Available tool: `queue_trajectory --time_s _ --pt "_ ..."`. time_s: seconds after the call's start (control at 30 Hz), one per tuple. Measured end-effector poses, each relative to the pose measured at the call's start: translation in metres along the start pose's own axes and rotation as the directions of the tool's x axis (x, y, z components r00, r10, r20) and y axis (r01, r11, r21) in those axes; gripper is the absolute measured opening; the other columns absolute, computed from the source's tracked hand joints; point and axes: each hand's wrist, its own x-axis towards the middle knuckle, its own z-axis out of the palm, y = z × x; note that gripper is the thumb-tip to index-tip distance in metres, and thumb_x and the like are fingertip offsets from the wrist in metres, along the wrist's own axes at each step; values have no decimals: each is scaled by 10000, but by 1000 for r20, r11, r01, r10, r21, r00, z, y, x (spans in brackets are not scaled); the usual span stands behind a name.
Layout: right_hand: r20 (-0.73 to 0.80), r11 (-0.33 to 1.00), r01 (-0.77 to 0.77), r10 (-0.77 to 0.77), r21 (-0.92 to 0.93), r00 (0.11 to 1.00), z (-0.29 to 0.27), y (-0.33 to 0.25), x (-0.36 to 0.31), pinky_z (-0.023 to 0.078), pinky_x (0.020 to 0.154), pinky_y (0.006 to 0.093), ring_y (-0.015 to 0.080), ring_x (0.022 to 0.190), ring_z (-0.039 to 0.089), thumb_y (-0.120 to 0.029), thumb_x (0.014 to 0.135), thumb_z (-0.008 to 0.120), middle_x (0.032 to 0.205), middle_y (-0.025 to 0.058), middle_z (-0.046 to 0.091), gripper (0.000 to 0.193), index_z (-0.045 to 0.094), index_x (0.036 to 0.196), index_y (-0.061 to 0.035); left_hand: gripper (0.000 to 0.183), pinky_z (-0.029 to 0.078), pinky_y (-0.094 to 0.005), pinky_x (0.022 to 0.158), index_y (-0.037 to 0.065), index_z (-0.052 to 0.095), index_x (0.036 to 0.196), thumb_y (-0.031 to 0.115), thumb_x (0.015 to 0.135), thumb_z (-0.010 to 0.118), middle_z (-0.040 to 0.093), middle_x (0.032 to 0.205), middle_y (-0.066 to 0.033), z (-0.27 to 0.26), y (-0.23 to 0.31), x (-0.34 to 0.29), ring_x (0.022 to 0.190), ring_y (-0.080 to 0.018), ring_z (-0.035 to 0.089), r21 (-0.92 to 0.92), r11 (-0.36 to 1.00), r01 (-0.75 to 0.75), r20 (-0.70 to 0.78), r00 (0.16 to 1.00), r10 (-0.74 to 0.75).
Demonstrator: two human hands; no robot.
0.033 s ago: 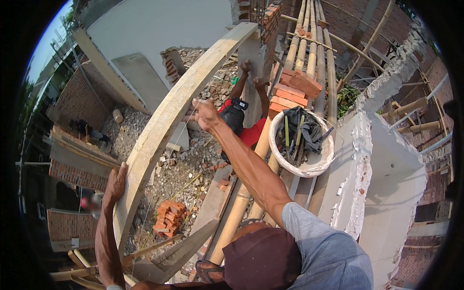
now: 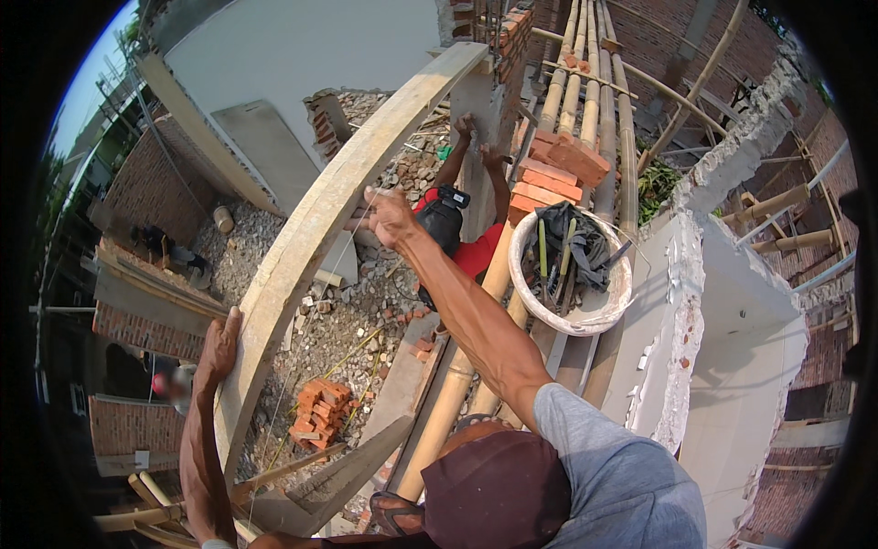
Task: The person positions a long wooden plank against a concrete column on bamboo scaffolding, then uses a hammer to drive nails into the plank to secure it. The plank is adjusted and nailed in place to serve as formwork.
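A long pale wooden beam (image 2: 315, 206), bowed by the lens, spans from the lower left up to the brick pillar. My left hand (image 2: 220, 346) grips its outer edge near the lower end. Farther along, on the inner side, my right hand (image 2: 389, 218) has its fingers curled with the fingertips against the beam. A thin string (image 2: 322, 295) runs down and leftward from those fingers and appears pinched in them. Beyond my right arm, a co-worker in red (image 2: 477, 254) with a black cap raises both hands against the grey column (image 2: 471, 105) under the beam's far end.
A whitish bucket (image 2: 599, 322) holding tools and black cloth stands on bamboo poles (image 2: 450, 403), beside stacked bricks (image 2: 549, 183). Below lie rubble (image 2: 320, 339) and a brick pile (image 2: 320, 412). A broken white wall (image 2: 672, 320) rises on the right. A maroon cap (image 2: 497, 494) blocks the lower middle.
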Motion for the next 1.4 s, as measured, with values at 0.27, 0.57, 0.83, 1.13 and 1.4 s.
queue_trajectory --time_s 0.27,0.57,0.83,1.13,1.4 --pt "-4 1000 21 -21 9 1000 0 -1 -1 559 814 588 330 1115 572 -136 963 518 1257 160 531 343 474 1273 2 773 363 -429 623 -83 410 701 658 924 386 329 671 -119 -2 6 -3 681 -198 365 -32 999 -5 32 999 6" --pt "-44 1000 16 -16 -11 999 -2 1 1 588 748 547 319 1069 600 -141 954 536 1238 157 546 341 487 1264 -8 778 375 -424 652 -96 419 721 653 928 377 337 675 -138 -1 4 -2 698 -199 371 -6 1000 7 33 999 -7" --pt "-11 999 37 -37 4 999 -2 0 1 568 792 605 337 1084 592 -146 960 522 1242 170 543 360 468 1275 18 780 386 -420 681 -104 451 752 654 925 379 371 691 -158 -4 8 -5 714 -214 398 33 999 -15 32 999 14" --pt "7 998 54 -55 18 998 -4 1 2 566 795 609 343 1122 570 -152 960 523 1274 181 520 382 453 1298 13 788 401 -403 730 -107 471 805 666 920 374 421 735 -177 -5 11 -4 746 -226 424 48 994 100 60 993 -102" --pt "-12 996 76 -76 39 997 -6 4 3 558 804 621 346 1125 571 -141 950 542 1264 168 533 381 461 1300 -14 795 403 -412 748 -121 478 802 656 928 362 448 739 -213 -6 12 -6 755 -245 449 6 999 47 57 997 -47"
